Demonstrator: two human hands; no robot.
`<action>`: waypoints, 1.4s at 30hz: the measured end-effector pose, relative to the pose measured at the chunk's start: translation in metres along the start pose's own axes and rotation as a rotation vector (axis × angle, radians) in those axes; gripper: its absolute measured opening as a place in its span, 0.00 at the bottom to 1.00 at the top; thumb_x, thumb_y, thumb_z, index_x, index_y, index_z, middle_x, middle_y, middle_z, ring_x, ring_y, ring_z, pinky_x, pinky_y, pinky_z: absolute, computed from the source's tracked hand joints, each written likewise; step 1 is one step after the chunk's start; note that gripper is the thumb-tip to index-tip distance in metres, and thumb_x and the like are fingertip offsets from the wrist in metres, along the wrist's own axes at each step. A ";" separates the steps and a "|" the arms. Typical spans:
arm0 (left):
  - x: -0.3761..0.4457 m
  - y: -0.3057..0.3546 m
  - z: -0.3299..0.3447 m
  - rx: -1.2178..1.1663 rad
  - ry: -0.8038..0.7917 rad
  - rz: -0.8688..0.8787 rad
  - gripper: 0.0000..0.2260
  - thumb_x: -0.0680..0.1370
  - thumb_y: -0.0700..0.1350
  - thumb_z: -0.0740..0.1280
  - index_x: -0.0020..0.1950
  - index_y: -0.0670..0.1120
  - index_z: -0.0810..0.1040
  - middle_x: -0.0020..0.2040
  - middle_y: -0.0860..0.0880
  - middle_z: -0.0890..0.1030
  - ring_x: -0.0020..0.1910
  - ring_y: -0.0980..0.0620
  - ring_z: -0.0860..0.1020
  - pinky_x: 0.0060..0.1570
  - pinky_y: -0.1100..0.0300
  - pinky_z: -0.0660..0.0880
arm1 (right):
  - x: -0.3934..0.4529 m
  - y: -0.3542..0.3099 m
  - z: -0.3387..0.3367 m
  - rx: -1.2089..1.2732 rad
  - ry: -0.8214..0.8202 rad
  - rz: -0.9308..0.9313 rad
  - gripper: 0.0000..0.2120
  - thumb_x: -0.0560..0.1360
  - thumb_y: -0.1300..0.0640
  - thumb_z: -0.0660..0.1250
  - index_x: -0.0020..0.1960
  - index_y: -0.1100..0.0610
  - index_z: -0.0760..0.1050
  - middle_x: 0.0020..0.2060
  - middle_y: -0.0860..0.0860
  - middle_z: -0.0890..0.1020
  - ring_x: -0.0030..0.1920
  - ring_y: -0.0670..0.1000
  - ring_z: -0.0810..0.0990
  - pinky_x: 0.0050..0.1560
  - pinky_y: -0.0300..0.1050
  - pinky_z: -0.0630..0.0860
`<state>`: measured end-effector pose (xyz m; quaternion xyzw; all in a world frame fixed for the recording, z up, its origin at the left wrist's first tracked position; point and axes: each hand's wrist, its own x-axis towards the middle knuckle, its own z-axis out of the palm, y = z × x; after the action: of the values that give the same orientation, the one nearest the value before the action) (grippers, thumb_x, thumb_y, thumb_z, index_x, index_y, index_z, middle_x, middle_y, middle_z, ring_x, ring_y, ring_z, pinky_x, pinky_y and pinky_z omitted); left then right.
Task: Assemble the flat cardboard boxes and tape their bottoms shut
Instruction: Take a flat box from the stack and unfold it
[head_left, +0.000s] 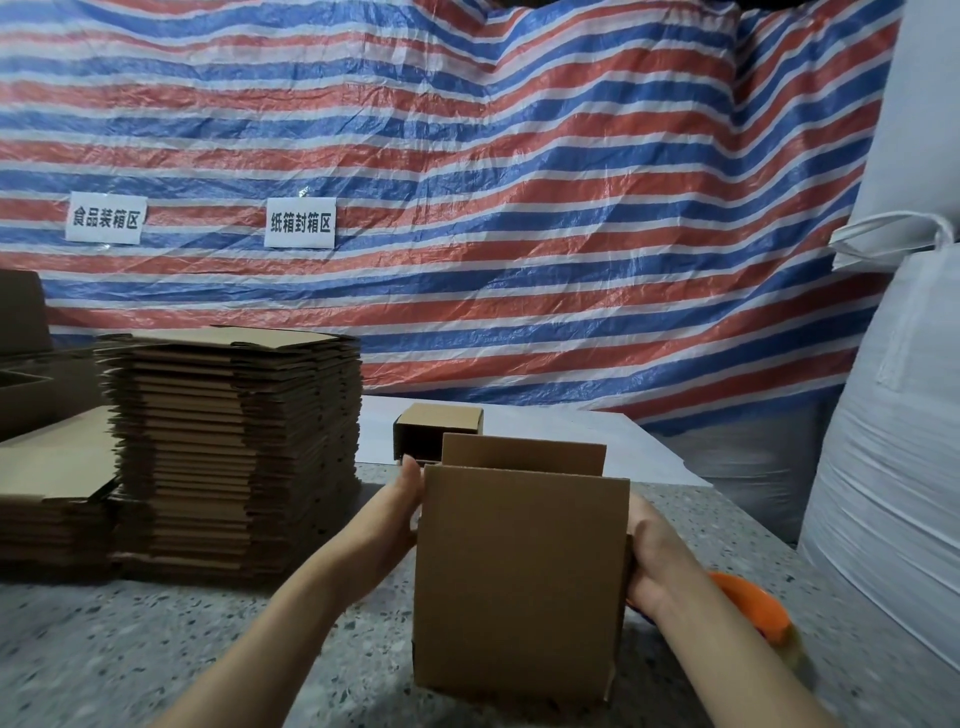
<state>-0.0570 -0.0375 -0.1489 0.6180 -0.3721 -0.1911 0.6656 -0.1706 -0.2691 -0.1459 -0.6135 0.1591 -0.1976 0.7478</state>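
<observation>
Plain brown cardboard, unprinted and clean, fills the near middle: an opened box held upright between both hands over the near part of the speckled stone counter. Its broad front panel faces the camera, its edges are crisp, and a rear flap stands up behind the front one with an open gap between them. Whether its bottom rests on the counter cannot be told.

On its left side, the left hand lies against the wall with the fingers extended along the edge. On its right side, the right hand grasps the wall, thumb on the near face and fingers hidden behind.

An orange tape dispenser lies on the counter just beside the right wrist. A tall stack of flat boxes stands toward the counter's left edge. A small assembled box sits behind the held one, near the counter's far edge. A striped tarp hangs behind, and white sacks stand at the right.
</observation>
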 end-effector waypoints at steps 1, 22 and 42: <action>0.000 0.000 0.000 -0.002 0.012 -0.014 0.31 0.74 0.66 0.51 0.67 0.49 0.75 0.61 0.49 0.82 0.64 0.51 0.78 0.65 0.52 0.72 | 0.000 0.000 0.000 0.005 0.001 -0.002 0.12 0.83 0.53 0.61 0.52 0.58 0.81 0.40 0.59 0.86 0.37 0.56 0.86 0.36 0.48 0.81; 0.012 -0.003 0.026 -0.231 0.286 0.020 0.21 0.80 0.41 0.62 0.67 0.64 0.70 0.57 0.50 0.80 0.42 0.48 0.81 0.35 0.56 0.78 | -0.009 0.004 -0.009 0.119 -0.224 -0.120 0.15 0.80 0.54 0.62 0.64 0.42 0.77 0.55 0.54 0.86 0.55 0.58 0.86 0.44 0.50 0.83; 0.009 0.000 0.020 0.038 0.377 -0.001 0.02 0.79 0.45 0.67 0.48 0.49 0.79 0.54 0.49 0.80 0.51 0.49 0.78 0.46 0.57 0.73 | -0.008 0.012 -0.007 0.060 -0.045 -0.179 0.10 0.80 0.54 0.65 0.55 0.59 0.80 0.49 0.60 0.83 0.45 0.57 0.81 0.38 0.50 0.78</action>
<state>-0.0664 -0.0575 -0.1472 0.6556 -0.2440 -0.0655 0.7115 -0.1801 -0.2694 -0.1588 -0.6068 0.0810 -0.2545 0.7487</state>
